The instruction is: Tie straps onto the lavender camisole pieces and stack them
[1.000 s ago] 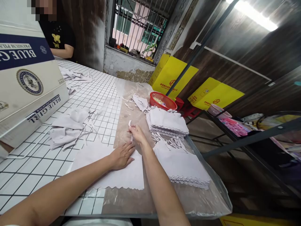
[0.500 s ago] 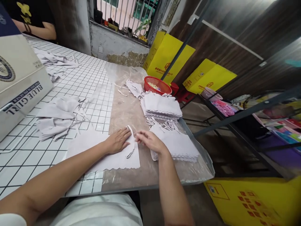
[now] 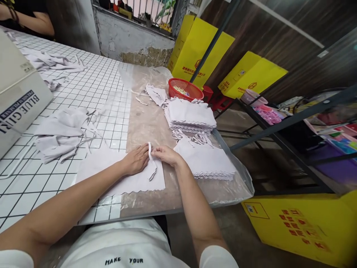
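Left hand (image 3: 136, 160) lies flat on the cloth (image 3: 146, 184), presumably steadying it against the table (image 3: 16, 197). Right hand (image 3: 166, 155), fingertips together, is at the strap (image 3: 151, 160) atop the cloth; pinch cannot be confirmed.

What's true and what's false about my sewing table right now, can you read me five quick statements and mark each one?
1. Your left hand lies flat on the pale scalloped-edge cloth. True.
2. Your right hand rests on the nearer cloth stack. False: its fingertips are at the narrow fabric strip beside your left hand.
3. The red mesh basket sits beyond both cloth stacks. True.
4. The BLUE GIRL carton stands to your right. False: it stands to your left.
5. The carton at lower right is yellow with red lettering. True.
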A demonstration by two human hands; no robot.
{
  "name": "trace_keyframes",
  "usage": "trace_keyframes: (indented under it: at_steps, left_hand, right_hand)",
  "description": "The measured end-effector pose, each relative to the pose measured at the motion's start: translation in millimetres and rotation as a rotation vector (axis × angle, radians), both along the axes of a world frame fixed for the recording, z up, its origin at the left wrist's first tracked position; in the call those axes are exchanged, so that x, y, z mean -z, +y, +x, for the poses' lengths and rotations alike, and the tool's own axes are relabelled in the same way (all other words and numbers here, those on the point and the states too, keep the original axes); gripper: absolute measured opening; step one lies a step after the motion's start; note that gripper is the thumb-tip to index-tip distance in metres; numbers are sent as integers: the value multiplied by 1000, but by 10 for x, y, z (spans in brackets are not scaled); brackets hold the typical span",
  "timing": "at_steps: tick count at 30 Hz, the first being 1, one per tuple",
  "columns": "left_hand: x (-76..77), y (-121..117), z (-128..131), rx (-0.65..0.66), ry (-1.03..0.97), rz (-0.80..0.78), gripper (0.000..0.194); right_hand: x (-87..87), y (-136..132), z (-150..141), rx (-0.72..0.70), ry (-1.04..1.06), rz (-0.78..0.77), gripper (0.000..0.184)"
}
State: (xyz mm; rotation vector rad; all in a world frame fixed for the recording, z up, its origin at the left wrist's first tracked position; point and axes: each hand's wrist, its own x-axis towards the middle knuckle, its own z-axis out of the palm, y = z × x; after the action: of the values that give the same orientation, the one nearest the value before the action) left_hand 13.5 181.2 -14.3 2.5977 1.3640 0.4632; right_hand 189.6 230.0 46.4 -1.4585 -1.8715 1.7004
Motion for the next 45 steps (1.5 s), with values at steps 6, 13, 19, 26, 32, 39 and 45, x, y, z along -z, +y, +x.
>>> trace_keyframes:
  at_steps: [6, 13, 19, 26, 32, 39, 45]
  left_hand:
    - [-2, 6, 10, -10, -30, 1, 48]
    - [-16, 2, 0, 4, -75, -10, 50]
    - [-18, 8, -11, 11, -121, -43, 58]
    - [110, 13, -21, -6, -184, 10, 61]
    - [4, 25, -7, 25, -219, -24, 51]
    - [-353, -1, -212, -37, -236, -136, 28]
    - [-435, -173, -295, -233, -232, -253, 11]
  right_hand:
    - [-20, -183, 162, -2, 48, 131, 32]
    - [157, -23, 0, 83, 108, 40, 32]
    - [-36, -172, 104, -83, 180, -47, 39]
    - [-385, -535, 400, -479, 137, -13, 42]
    - [-431, -408, 312, -320, 320, 204, 34]
    - [56, -21, -142, 42, 426, 150, 42]
    - [325, -3, -168, -1, 352, 114, 43]
